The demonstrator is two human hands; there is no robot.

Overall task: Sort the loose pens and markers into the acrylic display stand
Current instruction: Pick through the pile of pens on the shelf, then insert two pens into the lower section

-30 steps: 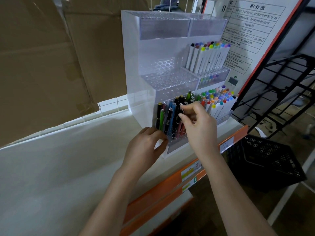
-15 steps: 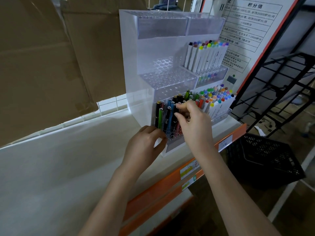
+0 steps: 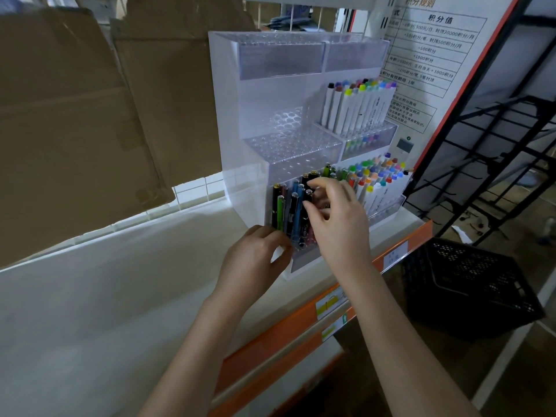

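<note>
We see the left hand point(image 3: 255, 260) with its fingers curled against the near left corner of the clear plastic stand point(image 3: 228, 100), gripping its front edge. The right hand point(image 3: 337, 224) is curled over the pens point(image 3: 288, 209) in the bottom left section, thumb and fingertips pinching the top of a black pen point(image 3: 307, 203) that stands among them.

Going left to right: brown cardboard sheets point(image 3: 75, 115) lean at the far left behind the white shelf point(image 3: 105, 296). The stand sits on the shelf's right end. Its top trays and the middle left tier of holes hold nothing we can make out. The pens, black, green and blue, stand upright in the lowest left tier. To their right, white markers with coloured caps point(image 3: 379, 179) fill the lowest right tier, and another row of white markers point(image 3: 358, 106) stands in the tier above.

The shelf's front edge carries an orange strip point(image 3: 270, 332) with small price labels, too blurred to read. Further right a white sign point(image 3: 433, 52) bears a table of Chinese text; we can read "积分值" and figures such as "+500积分" and "+1000积分". A black plastic basket point(image 3: 469, 284) sits low on the right.
</note>
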